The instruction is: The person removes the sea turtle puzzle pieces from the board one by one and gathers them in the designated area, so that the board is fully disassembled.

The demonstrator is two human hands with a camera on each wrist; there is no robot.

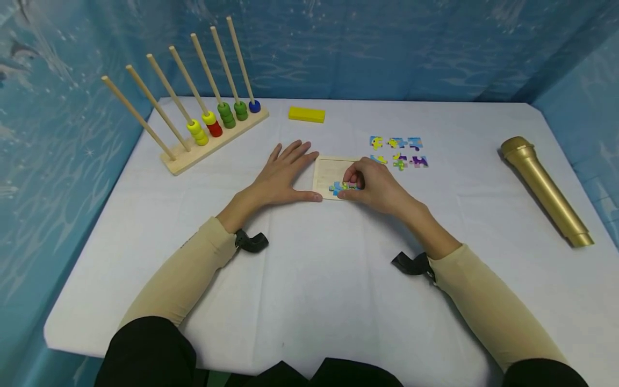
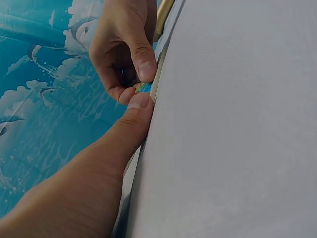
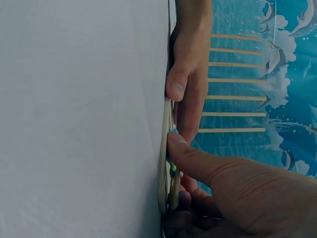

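A shallow wooden puzzle tray (image 1: pixel 331 167) lies on the white table between both hands. Joined jigsaw pieces (image 1: pixel 337 187) in blue, yellow and pink sit along its near side. My left hand (image 1: pixel 280 177) rests flat with spread fingers, its thumb and index fingertips at the tray's left edge. Over the tray's right part, my right hand (image 1: pixel 382 188) pinches a jigsaw piece (image 2: pixel 143 88) with curled fingers and thumb. That hand covers much of the piece and the tray's right side. The left wrist view shows the colourful piece low between the right thumb and fingers.
Several loose jigsaw pieces (image 1: pixel 415 143) lie in two rows beyond the right hand. A yellow block (image 1: pixel 307 114) is behind the tray. At the back left stands a wooden peg abacus (image 1: pixel 217 140) with coloured beads. A gold microphone (image 1: pixel 546 191) lies far right.
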